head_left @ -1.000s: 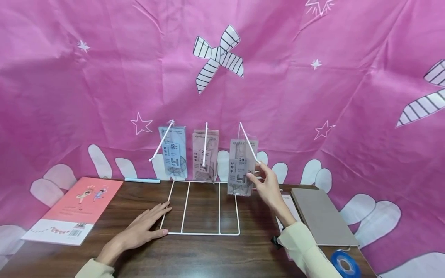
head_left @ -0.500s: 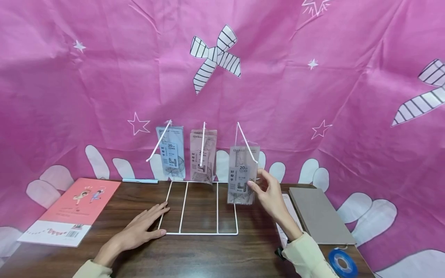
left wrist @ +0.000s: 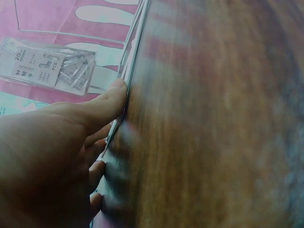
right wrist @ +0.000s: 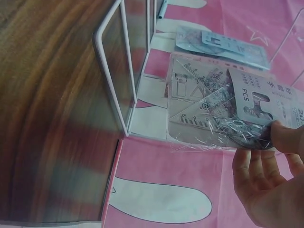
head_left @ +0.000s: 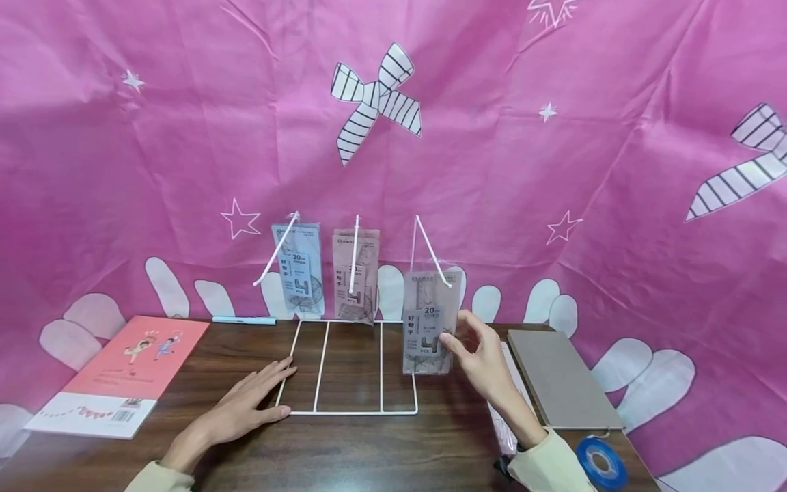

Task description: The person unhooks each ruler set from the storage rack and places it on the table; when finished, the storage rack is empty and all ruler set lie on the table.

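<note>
My right hand (head_left: 486,355) pinches the right edge of a grey packaged ruler set (head_left: 424,324) between thumb and fingers. In the right wrist view, clear set squares (right wrist: 204,102) show through its wrapper. The tip of the right white hook (head_left: 433,249) crosses the pack's upper part; whether it passes through the pack's hole I cannot tell. A blue ruler pack (head_left: 301,270) hangs on the left hook and pinkish packs (head_left: 356,307) on the middle one. My left hand (head_left: 242,403) lies with fingers extended on the left side of the white wire rack's base (head_left: 344,413).
A red-and-white booklet (head_left: 123,376) lies at the left, with a light blue pen (head_left: 244,320) at the back edge. On the right are a grey notebook (head_left: 562,379), a partly covered pale package (head_left: 504,430) and a blue tape roll (head_left: 601,462). Pink cloth (head_left: 479,171) hangs behind.
My right hand has drawn the grey ruler pack downward and toward me, toward the hook's front tip. My left hand stays on the rack's base. The head view has shifted slightly.
</note>
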Demonstrator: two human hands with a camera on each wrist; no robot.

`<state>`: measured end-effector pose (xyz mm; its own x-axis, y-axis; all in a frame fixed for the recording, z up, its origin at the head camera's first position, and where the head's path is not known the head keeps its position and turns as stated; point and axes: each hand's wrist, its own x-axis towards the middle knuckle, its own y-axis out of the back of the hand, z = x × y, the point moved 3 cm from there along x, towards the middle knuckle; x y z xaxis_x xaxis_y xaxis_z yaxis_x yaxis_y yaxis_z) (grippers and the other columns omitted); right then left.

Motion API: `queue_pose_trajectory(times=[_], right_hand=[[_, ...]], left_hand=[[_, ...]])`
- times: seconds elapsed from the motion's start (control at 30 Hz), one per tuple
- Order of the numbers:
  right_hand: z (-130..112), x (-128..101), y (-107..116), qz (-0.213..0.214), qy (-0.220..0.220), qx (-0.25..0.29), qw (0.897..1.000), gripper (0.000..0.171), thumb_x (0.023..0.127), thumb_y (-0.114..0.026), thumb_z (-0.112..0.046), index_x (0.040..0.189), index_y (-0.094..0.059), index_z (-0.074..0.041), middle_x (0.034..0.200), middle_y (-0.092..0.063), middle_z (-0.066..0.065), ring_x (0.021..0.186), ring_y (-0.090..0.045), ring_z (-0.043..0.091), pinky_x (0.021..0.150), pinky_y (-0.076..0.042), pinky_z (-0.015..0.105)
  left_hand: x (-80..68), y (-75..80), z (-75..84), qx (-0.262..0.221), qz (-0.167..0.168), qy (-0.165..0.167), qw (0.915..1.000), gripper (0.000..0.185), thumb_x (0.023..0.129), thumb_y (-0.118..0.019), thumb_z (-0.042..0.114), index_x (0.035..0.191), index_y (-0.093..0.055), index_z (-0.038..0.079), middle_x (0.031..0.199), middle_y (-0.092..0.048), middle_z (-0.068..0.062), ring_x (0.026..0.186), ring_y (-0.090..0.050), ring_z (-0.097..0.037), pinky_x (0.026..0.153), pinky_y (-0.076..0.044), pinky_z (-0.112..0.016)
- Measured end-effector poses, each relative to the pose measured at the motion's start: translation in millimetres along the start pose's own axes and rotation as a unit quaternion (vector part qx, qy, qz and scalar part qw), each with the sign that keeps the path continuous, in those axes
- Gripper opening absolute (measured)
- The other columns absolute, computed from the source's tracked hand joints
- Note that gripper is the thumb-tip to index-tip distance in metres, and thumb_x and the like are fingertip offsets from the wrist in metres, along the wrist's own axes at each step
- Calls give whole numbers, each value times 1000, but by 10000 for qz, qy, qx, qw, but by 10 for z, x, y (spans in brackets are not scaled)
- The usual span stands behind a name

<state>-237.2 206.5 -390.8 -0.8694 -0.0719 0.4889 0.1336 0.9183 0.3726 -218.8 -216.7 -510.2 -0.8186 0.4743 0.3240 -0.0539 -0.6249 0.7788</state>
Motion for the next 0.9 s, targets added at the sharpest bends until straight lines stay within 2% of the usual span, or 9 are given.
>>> queue_pose_trajectory(times=[0.23,0.4,0.5,0.53,0.7,0.77,0.8,0.83,0.9], right_hand=[[-56,-107,62,-25,19,-95,10000,17,94,-77,-4,107,-70,-11,84,-68,3,74,-61,12,63,-53,26],[-74,-190,110,-82,-35,-28,10000,20,93,-77,-1,110,-70,-11,90,-70,7,77,-64,14,65,-54,25],[-96,-223,131,-143,15,10,9999,21,93,-76,0,111,-70,-10,94,-73,12,78,-67,14,66,-56,26],[-104,-231,138,-157,23,7,9999,21,93,-76,0,111,-70,-10,95,-73,13,78,-67,14,66,-56,27],[-134,-271,164,-233,180,-8,9996,21,93,-76,2,109,-70,-10,95,-74,12,80,-68,13,69,-58,27],[-143,-291,173,-230,237,-37,9994,22,92,-76,2,108,-70,-11,94,-74,10,80,-68,13,69,-58,26],[-148,-301,178,-222,261,-64,9994,22,92,-76,2,108,-70,-11,94,-74,9,81,-68,13,70,-58,26],[-153,-309,183,-209,277,-84,9994,23,92,-77,2,108,-70,-11,94,-74,7,81,-68,12,70,-58,26],[-169,-324,193,-188,256,-113,9994,23,92,-77,2,109,-70,-12,96,-74,5,83,-69,12,71,-59,26]], left_hand=[[-3,-4,-47,-87,-154,68,9998,66,99,-71,39,156,-50,13,164,-41,-16,149,-36,-46,122,-3,-21],[10,19,10,-159,-104,34,9998,66,97,-73,36,154,-53,10,162,-43,-18,147,-37,-50,126,-15,-52],[8,22,23,-106,-84,25,9999,65,97,-73,36,153,-53,11,162,-44,-18,146,-38,-49,126,-15,-49],[6,13,8,-58,-84,14,9999,64,98,-72,37,154,-53,12,162,-44,-16,148,-38,-47,127,-11,-39],[13,4,-6,-112,-117,101,9998,66,97,-72,40,154,-53,12,163,-43,-15,148,-37,-47,128,-8,-37],[24,32,44,-174,-240,229,9993,67,97,-72,40,154,-52,10,163,-42,-17,148,-35,-50,128,-12,-50],[23,32,44,-193,-284,313,9989,67,98,-72,41,154,-52,10,164,-42,-16,149,-34,-49,129,-7,-39],[25,38,54,-214,-313,356,9986,68,98,-72,42,154,-52,10,164,-41,-16,149,-33,-49,129,-7,-39],[29,69,111,-229,-345,351,9985,67,97,-72,39,153,-52,7,163,-42,-18,148,-34,-52,124,-15,-61]])
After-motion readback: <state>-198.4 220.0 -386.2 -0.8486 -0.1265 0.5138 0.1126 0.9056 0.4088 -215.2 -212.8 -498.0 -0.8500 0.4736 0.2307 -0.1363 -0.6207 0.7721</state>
